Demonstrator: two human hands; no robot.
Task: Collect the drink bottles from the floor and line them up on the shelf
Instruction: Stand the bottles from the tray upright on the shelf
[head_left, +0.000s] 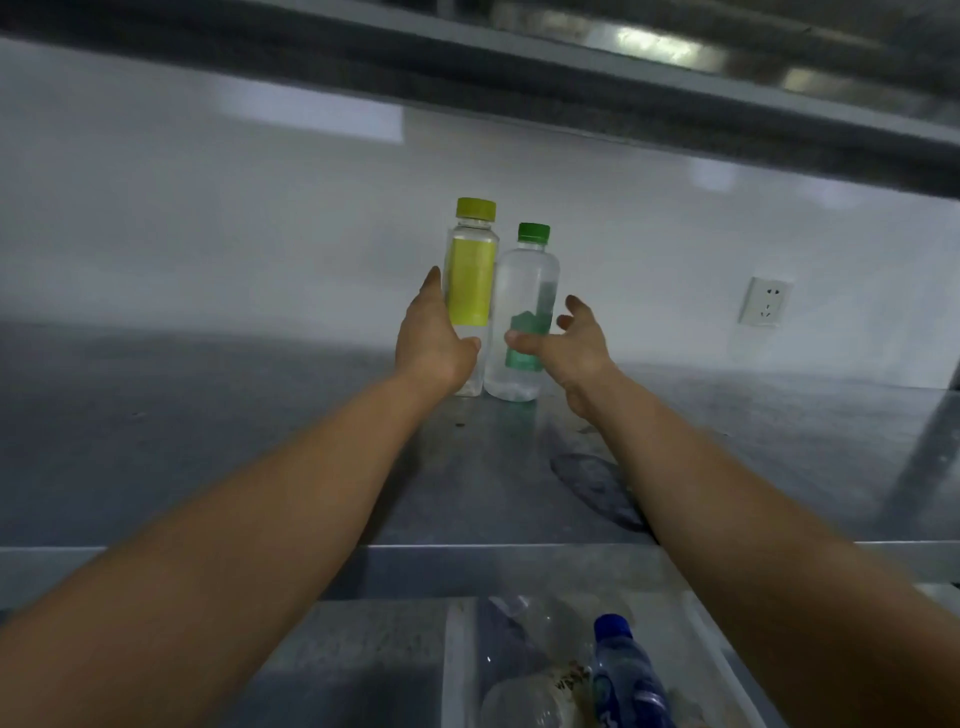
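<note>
Yellow-labelled bottle (470, 280) gripped in your left hand (431, 343); right hand (571, 348) spread loose, thumb touching green-capped bottle (524, 312). Settle both upright on steel shelf (260, 415) before releasing.

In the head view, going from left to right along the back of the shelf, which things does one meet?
left hand → clear plastic bottle with yellow cap and yellow label → clear plastic bottle with green cap and green label → right hand → white wall socket
</note>
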